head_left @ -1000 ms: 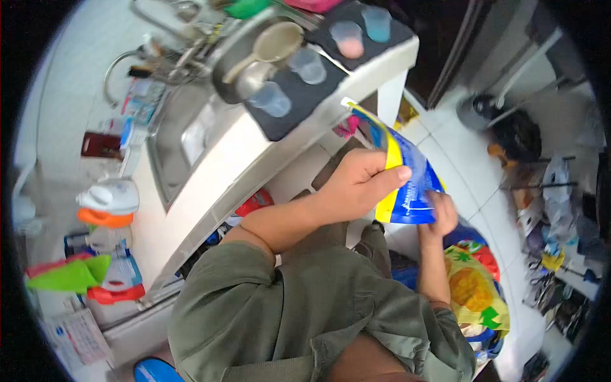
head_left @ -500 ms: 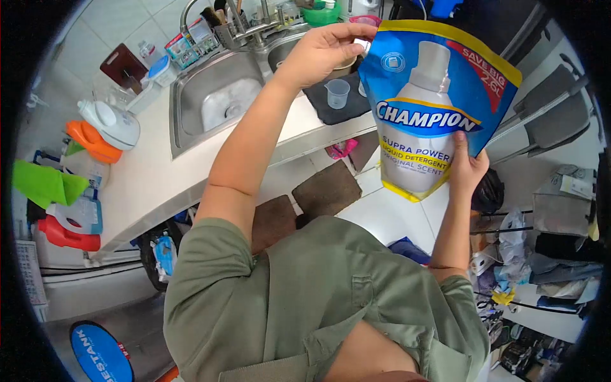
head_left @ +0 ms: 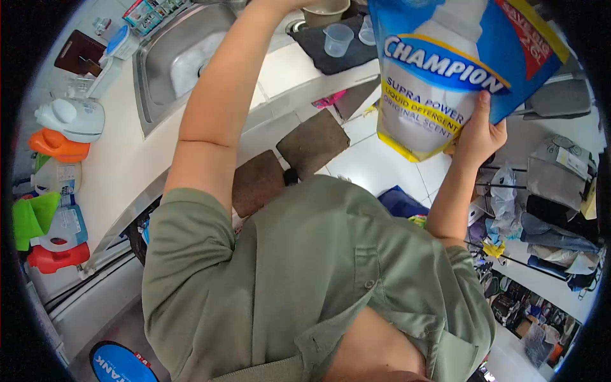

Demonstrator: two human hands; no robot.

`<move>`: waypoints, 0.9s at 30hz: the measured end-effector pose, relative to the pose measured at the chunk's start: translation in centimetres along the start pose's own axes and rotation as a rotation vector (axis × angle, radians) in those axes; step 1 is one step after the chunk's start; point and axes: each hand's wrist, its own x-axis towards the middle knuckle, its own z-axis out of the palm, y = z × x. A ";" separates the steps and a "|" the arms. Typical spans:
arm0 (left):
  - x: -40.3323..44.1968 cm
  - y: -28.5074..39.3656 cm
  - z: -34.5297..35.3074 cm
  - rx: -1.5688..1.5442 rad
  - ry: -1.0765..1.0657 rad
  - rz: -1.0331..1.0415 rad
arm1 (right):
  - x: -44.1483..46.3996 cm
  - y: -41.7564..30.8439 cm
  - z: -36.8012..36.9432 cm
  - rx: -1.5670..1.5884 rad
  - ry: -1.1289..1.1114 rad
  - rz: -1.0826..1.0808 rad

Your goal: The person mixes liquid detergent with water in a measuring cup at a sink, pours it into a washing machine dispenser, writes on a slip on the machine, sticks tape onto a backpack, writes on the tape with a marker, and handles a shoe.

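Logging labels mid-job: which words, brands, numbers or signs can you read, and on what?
"CHAMPION": detergent pouch
"SUPRA POWER": detergent pouch
"LIQUID DETERGENT": detergent pouch
"ORIGINAL SCENT": detergent pouch
"TANK": blue oval label
Too blurred or small: pouch's red corner, bottle labels, upper-left packs, oval's red badge.

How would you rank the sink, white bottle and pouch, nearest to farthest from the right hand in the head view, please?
1. Pouch, in the right hand.
2. Sink, left of the pouch.
3. White bottle, at the picture's far left.
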 end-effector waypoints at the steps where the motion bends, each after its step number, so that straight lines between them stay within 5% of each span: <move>1: 0.0 0.0 0.0 -0.058 -0.051 -0.036 | -0.1 -0.1 0.0 0.008 -0.003 -0.010; 5: -0.1 -2.2 -1.1 0.003 -0.096 -0.125 | -1.0 -0.2 -1.0 -0.064 -0.032 0.039; 7: -0.7 -4.9 -1.7 -0.409 0.272 -0.127 | -1.4 -0.6 -1.2 -0.129 -0.060 0.051; 9: -2.0 -11.1 -1.0 -0.562 0.414 -0.110 | -1.6 -0.1 -1.9 -0.183 -0.075 0.012; 12: -7.3 -11.8 8.0 -0.827 0.714 -0.614 | -1.6 -0.4 -2.0 -0.395 -0.172 -0.013; 15: -9.3 -14.6 14.3 -1.129 0.632 -0.941 | -1.2 -0.6 -2.3 -0.560 -0.248 -0.021; 19: -7.4 -18.5 19.0 -1.398 0.521 -0.863 | -1.0 -1.5 -1.4 -0.685 -0.298 -0.038; 27: -5.3 -15.6 19.8 -1.572 0.643 -0.731 | -0.5 -1.5 -0.4 -0.832 -0.366 -0.081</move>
